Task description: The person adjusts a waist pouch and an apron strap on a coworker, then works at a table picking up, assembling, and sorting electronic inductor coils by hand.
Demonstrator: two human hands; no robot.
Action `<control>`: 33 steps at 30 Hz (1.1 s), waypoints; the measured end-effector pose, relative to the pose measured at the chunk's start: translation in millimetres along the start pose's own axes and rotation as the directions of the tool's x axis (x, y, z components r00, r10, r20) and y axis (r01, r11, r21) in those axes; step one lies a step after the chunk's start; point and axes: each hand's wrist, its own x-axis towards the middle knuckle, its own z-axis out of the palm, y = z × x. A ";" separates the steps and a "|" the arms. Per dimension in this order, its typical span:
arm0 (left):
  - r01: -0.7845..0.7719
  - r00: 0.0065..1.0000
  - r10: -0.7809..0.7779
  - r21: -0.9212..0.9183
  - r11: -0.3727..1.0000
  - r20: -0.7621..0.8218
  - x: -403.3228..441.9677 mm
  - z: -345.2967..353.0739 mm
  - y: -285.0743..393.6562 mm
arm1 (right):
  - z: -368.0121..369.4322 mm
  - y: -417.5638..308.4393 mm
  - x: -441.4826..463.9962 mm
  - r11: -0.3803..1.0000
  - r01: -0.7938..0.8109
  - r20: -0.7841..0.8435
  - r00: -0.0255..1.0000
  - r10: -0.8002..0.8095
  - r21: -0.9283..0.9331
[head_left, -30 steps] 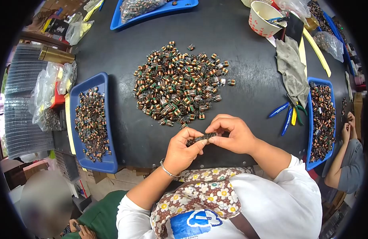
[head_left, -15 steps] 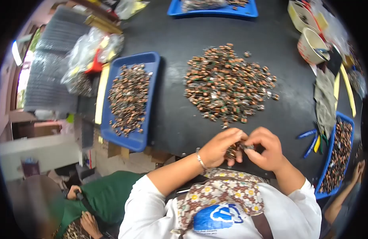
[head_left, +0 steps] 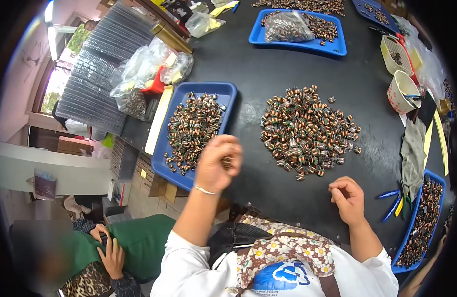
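My left hand (head_left: 217, 166) is curled over the near right edge of a blue tray (head_left: 231, 99), with a few small copper-wound coils (head_left: 227, 162) showing inside its fingers. A heap of similar coils (head_left: 193, 123) fills much of that tray. On the dark table lies a larger loose pile of coils (head_left: 307, 131). Close to the pile's near right side, my right hand (head_left: 349, 200) is held above the table, thumb and fingers bent together. Whatever those fingers may hold is hidden.
Another blue tray (head_left: 419, 218) of coils stands at the right, near blue-handled pliers (head_left: 390, 205) and a grey glove (head_left: 412, 158). A far blue tray (head_left: 332, 48) carries a bagged batch (head_left: 288, 27). A person in green (head_left: 144, 237) sits at the left.
My left hand has moved away from my right, leftward to the tray, with coils in it. My right hand has shifted slightly right. The view has tilted up, showing more of the far table.
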 end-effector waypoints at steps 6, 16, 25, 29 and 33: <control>-0.185 0.765 0.605 0.825 0.534 -0.220 -5.4 -59.7 52.9 | 0.9 3.7 -1.2 0.999 -0.037 0.029 0.999 0.038 -0.039; 0.338 0.826 0.562 0.835 -0.433 -0.043 50.0 -53.7 21.3 | -2.3 -2.7 0.7 0.997 -0.055 0.044 0.997 0.057 -0.048; 0.343 0.848 0.521 0.855 -0.389 -0.104 76.4 -70.1 49.0 | -2.9 -4.2 -2.0 0.998 -0.012 0.019 1.000 0.014 -0.068; 0.285 0.916 0.389 0.845 -0.453 -0.100 60.0 -34.7 67.3 | -4.1 -6.6 -2.6 0.999 -0.004 -0.001 1.000 0.004 -0.045; -0.544 0.650 0.386 0.756 -0.365 0.654 25.8 41.3 69.5 | -5.3 0.1 0.0 0.997 -0.004 0.026 1.000 0.006 -0.078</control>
